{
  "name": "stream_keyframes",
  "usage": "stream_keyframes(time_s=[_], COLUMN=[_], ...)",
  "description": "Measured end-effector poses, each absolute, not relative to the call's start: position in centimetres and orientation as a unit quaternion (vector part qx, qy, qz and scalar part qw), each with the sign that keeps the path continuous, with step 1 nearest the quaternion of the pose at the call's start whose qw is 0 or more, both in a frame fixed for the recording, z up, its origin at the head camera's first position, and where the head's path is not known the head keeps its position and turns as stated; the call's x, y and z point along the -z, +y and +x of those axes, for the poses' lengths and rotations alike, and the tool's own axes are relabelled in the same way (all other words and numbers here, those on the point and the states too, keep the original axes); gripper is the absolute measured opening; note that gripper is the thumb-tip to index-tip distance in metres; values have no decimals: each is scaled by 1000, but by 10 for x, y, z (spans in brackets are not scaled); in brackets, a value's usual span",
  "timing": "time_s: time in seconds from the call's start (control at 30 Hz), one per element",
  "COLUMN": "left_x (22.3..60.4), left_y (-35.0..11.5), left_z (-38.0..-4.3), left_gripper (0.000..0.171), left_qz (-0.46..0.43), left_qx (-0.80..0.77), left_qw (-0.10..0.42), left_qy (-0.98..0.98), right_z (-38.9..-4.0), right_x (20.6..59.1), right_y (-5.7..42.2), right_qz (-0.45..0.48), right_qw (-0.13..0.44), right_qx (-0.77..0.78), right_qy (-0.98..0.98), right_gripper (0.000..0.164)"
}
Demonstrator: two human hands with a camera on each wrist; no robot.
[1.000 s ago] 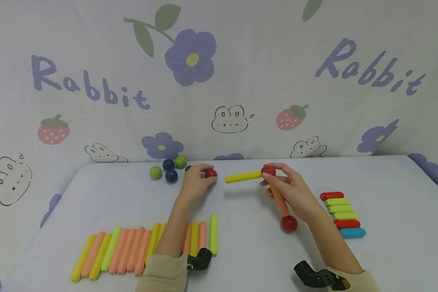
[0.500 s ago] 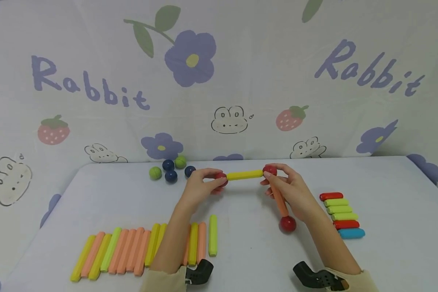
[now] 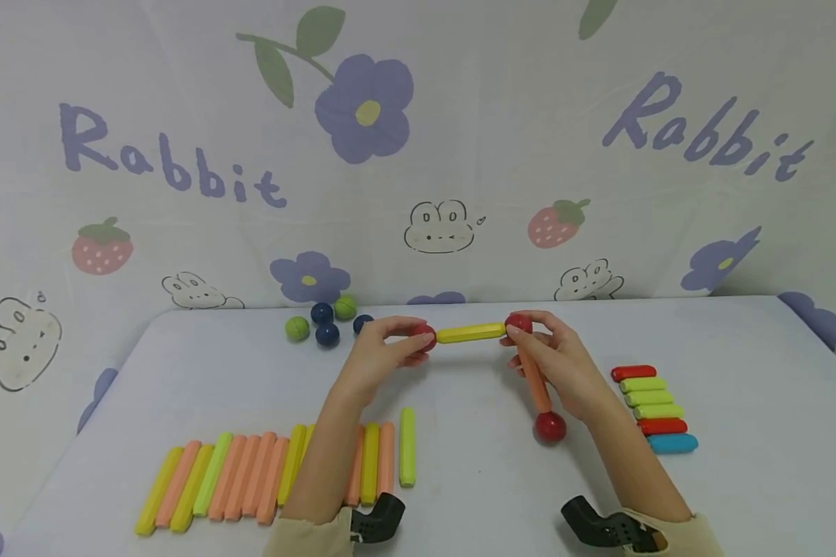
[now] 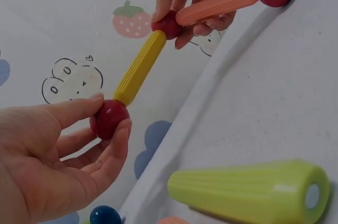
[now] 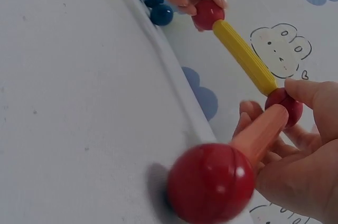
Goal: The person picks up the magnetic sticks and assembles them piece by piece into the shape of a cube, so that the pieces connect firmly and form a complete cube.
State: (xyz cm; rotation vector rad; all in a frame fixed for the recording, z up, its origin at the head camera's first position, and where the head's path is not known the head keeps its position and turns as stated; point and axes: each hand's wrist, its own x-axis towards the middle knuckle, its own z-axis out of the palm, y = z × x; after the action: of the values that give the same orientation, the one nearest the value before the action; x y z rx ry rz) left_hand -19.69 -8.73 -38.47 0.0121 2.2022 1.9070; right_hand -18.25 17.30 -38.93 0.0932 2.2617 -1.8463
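Observation:
My left hand pinches a red ball between thumb and fingers, at the left end of a yellow ridged rod. The rod's other end meets a second red ball, which my right hand pinches. From that ball an orange rod slants down toward me and ends in a third red ball, near the white tabletop. In the left wrist view the yellow rod's end touches the ball in my left fingers.
Several orange, yellow and green rods lie in a row at the front left, partly behind my left forearm. Blue balls and green balls sit at the back left. Short red, green and blue rods line the right side.
My left hand has carried its red ball rightward, from apart to against the yellow rod's free end. The right hand keeps its hold, nearly still.

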Motion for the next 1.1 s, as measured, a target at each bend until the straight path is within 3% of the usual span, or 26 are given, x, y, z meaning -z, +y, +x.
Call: stream_keyframes(time_s=[0.37,0.67,1.1], left_x=[384,381,373], left_y=[-81,-77,-92], left_z=[-199,-200,-185], left_gripper=[39,39,38], left_qz=[55,77,93], left_qx=[-652,-653,-608], left_qw=[113,110,121], left_qy=[748,745,779], right_z=[-183,-183,-180], right_x=[392,388,389], right_y=[177,174,175], right_qz=[-47,-108,-85], right_qw=[95,110,112], right_qx=[555,494,504], right_qy=[825,856,852], right_gripper=[40,39,37])
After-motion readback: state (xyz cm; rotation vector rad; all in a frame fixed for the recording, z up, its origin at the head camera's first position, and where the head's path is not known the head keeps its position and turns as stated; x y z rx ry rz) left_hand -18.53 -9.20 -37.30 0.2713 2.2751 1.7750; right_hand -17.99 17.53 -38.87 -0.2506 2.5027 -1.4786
